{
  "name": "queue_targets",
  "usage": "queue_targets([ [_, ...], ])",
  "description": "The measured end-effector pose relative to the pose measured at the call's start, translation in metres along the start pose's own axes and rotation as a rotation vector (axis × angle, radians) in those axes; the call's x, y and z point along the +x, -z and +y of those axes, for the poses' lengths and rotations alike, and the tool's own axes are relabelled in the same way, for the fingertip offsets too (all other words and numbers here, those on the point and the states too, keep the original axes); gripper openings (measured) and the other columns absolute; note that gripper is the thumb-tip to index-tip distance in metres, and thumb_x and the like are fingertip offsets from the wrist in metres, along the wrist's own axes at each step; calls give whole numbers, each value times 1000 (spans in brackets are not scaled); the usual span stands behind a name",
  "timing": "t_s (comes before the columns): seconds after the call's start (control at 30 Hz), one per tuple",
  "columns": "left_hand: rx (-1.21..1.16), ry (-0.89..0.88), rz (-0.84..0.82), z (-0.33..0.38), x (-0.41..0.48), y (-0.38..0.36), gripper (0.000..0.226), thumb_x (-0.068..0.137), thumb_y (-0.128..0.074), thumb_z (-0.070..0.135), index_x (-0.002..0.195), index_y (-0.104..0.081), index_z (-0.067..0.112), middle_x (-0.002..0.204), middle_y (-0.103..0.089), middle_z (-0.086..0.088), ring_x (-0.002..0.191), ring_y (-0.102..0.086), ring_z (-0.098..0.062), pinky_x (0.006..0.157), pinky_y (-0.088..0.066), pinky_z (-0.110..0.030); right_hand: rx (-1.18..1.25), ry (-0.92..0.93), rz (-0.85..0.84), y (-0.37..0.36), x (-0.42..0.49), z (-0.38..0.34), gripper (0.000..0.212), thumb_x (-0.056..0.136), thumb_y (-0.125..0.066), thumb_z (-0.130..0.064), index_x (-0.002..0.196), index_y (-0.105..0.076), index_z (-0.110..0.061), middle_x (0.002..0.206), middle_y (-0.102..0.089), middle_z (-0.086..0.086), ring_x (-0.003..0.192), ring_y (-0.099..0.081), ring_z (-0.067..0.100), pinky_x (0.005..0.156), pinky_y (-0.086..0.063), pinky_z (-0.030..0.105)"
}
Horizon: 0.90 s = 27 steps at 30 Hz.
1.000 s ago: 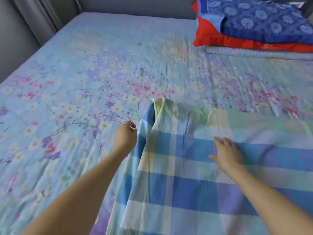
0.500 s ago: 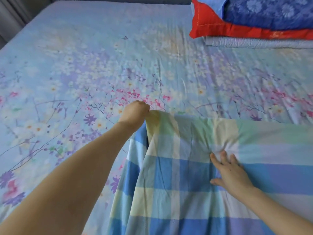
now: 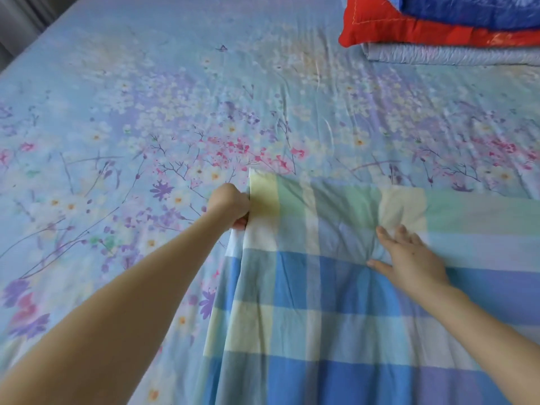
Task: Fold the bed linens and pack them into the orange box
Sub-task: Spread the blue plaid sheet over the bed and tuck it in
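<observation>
– As your left hand sits mid-frame, its entry?
– Fingers curled, gripping the checked sheet, lower right, at its left edge. Your right hand: fingers spread, flat on it.

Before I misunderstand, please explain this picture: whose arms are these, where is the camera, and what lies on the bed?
No machine is here. A person wears a camera on the head, so you look down along their two bare arms. The left hand grips the edge of a checked sheet near its far corner; the right hand presses flat on it with straight fingers. The sheet lies on a bed covered by a floral bedsheet. Far right, a red pillow under a blue flowered pillow rests on a folded grey quilt. No orange box is in view.
</observation>
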State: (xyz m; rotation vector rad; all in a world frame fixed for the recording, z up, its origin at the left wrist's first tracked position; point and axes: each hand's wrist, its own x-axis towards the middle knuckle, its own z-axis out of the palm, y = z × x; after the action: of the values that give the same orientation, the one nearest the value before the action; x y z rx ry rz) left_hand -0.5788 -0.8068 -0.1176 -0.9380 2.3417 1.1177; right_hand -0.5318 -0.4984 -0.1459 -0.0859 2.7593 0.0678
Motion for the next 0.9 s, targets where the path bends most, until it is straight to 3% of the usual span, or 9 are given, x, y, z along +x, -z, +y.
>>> queue_targets([
  [0.07,12,-51,17,-14,-4,0,40,97,-41,29,69,-54,3,50,-62,-10,50,-60,-26,51,-53,-30,-32,5,-14,3,0,-1,75,89,-47,-59,149,-17,-26,153,-19,17,133,-32,35,103,-35,36],
  [0.13,-204,-11,-98,-19,-7,5,38,98,-44,30,78,-59,2,67,-64,-11,58,-62,-26,57,-58,-33,-65,1,-36,5,0,-3,74,89,-47,-58,149,-17,-25,151,-21,19,132,-33,35,103,-34,34],
  [0.27,-408,109,-356,-9,-15,9,30,93,-56,35,78,-57,9,66,-54,-4,55,-51,-15,51,-48,-22,-83,-3,-47,7,-1,-6,74,90,-47,-57,149,-18,-23,149,-23,20,130,-34,35,103,-34,33],
  [0.37,-596,207,-652,1,-23,8,21,90,-60,30,82,-62,10,71,-66,-3,62,-63,-16,64,-54,-27,-77,-10,-63,9,-2,-7,74,90,-47,-57,149,-17,-23,150,-21,20,131,-33,36,104,-33,34],
  [0.43,-627,214,-714,3,-30,2,13,88,-62,20,85,-65,7,70,-71,-5,60,-69,-16,60,-58,-30,-75,-6,-65,8,-1,-7,74,90,-47,-57,149,-17,-24,151,-19,20,132,-31,37,105,-32,35],
  [0.6,-781,214,-699,0,-30,5,13,89,-57,9,82,-65,2,68,-70,-8,56,-68,-16,54,-58,-29,-91,-16,-65,5,1,-6,74,90,-46,-58,148,-16,-25,151,-18,19,132,-31,36,105,-32,36],
  [0.73,-910,249,-505,7,-8,17,24,88,-62,18,68,-61,5,50,-56,-2,49,-52,-10,65,-48,-20,-80,-14,-68,9,-1,-6,73,89,-47,-58,148,-18,-26,152,-18,18,133,-31,36,106,-31,35],
  [0.8,-946,283,-426,14,-3,20,37,90,-62,22,56,-56,8,38,-43,2,35,-39,-7,60,-40,-19,-43,-11,-82,12,-2,-5,73,89,-48,-58,149,-18,-29,153,-17,16,134,-30,34,106,-31,35],
  [0.9,-849,158,-185,26,-6,22,31,86,-68,19,61,-52,8,51,-49,-3,38,-48,-13,47,-47,-20,-33,6,-104,18,-7,-5,70,90,-47,-57,149,-19,-31,153,-21,14,134,-32,32,104,-34,34],
])
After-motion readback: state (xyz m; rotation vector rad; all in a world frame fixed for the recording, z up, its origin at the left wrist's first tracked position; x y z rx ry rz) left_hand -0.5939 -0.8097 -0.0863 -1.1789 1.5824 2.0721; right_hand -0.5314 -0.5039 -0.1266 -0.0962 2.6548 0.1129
